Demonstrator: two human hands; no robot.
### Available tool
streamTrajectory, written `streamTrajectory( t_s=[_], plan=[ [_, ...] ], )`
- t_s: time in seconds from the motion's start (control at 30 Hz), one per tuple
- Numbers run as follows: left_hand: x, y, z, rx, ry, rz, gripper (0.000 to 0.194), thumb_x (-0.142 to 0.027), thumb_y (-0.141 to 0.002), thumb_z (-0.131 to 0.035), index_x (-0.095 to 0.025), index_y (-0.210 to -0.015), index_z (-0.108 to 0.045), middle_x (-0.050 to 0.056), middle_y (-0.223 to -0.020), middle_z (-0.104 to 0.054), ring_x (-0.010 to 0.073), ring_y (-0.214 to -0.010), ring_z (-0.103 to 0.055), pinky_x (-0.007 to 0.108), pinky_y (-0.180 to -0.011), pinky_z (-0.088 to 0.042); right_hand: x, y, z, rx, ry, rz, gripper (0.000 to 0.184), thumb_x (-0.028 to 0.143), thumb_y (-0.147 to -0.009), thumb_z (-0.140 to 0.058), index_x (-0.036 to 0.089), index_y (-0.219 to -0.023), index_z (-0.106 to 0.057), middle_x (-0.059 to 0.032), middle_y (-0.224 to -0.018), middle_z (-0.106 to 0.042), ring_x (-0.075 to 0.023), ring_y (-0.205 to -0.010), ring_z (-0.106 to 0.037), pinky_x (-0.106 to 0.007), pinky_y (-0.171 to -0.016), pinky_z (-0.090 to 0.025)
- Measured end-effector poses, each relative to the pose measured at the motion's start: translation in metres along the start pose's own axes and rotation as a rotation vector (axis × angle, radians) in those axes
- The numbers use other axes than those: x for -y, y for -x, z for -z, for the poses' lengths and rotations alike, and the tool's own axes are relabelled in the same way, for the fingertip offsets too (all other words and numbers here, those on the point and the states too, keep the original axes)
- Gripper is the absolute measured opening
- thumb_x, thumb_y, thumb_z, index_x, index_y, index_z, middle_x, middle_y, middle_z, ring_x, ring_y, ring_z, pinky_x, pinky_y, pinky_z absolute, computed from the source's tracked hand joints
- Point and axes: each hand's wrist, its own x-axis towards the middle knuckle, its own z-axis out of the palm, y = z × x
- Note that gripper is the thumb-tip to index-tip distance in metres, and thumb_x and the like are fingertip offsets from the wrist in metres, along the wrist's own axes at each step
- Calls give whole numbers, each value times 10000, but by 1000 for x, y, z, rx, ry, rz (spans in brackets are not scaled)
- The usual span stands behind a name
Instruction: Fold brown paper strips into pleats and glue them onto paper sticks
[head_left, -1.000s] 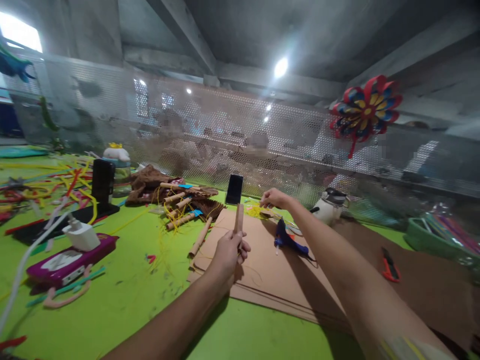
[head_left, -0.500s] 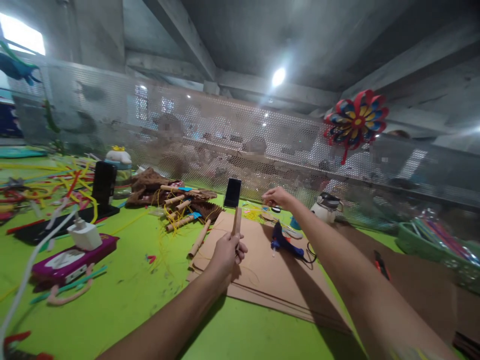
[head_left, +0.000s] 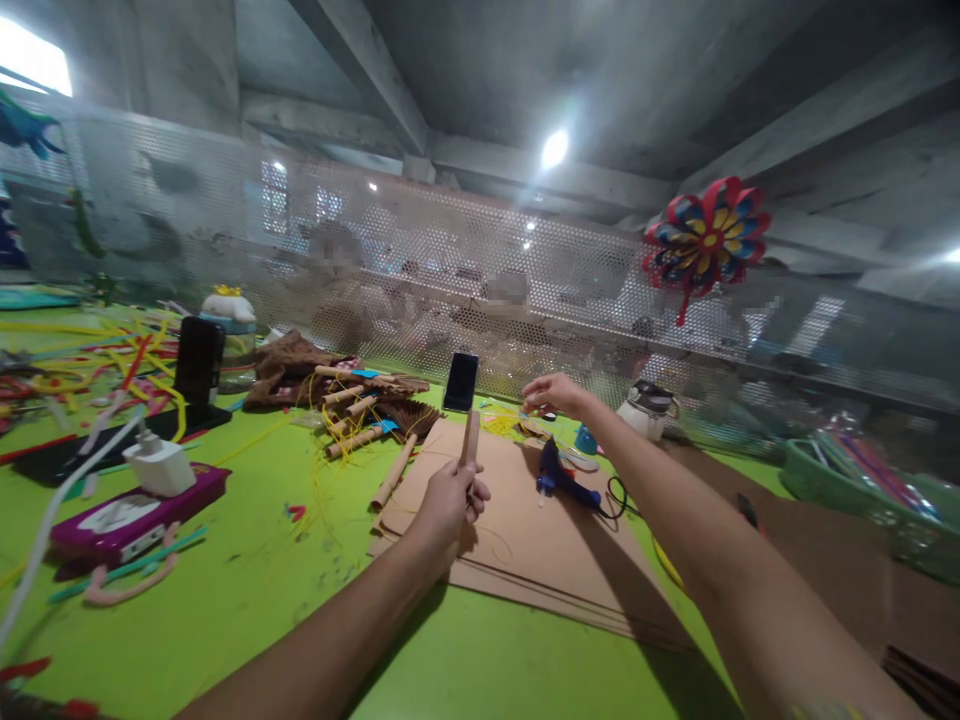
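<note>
My left hand (head_left: 448,501) is closed around a rolled brown paper stick (head_left: 469,438), held upright over stacked brown cardboard sheets (head_left: 517,540). My right hand (head_left: 551,394) reaches far forward, fingers pinched over small yellow and brown scraps (head_left: 510,425) at the cardboard's far edge; what it pinches is too small to name. A blue glue gun (head_left: 559,478) lies on the cardboard between my arms. A dark phone (head_left: 460,381) stands upright just beyond the stick.
More rolled sticks and brown fringed pieces (head_left: 360,405) lie left of the cardboard on the green table (head_left: 225,590). A purple pack with a white charger (head_left: 135,500) lies at the left. A perforated screen (head_left: 450,290) closes the back, with a pinwheel (head_left: 705,240). A green basket (head_left: 847,480) stands right.
The view shifted slightly. My right hand stays at the scraps near the far edge of the cardboard, and my left hand keeps the stick upright.
</note>
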Motion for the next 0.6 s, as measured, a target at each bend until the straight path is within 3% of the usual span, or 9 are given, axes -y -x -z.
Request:
streamTrajectory(
  t_s=[0.23,0.43,0.6],
  plan=[
    [-3,2,0,3,-14,33,84,-213,-826,-413,-143,-845,-455,-27,-533,-501,54,-391,-416,148,-364,-229,-1,-7,-18,-17,239,74,115,70,-592,-687,91,-693,-636,-36,-561,-652,-112,-403,-593,-135,-328,-412],
    [-2,0,0,10,-5,32,81,-203,-836,-397,-140,-831,-449,-23,-514,-493,58,-390,-413,150,-354,-226,8,-7,-26,-45,441,112,147,53,-605,-638,109,-734,-680,-14,-536,-651,-72,-378,-545,-123,-351,-391],
    [-3,0,-1,0,-11,40,88,-192,-838,-393,-132,-840,-458,-17,-510,-502,55,-385,-412,147,-353,-220,20,-1,-16,-36,639,82,102,65,-553,-674,134,-626,-690,39,-330,-505,-86,-373,-512,-149,-407,-389]
  ],
)
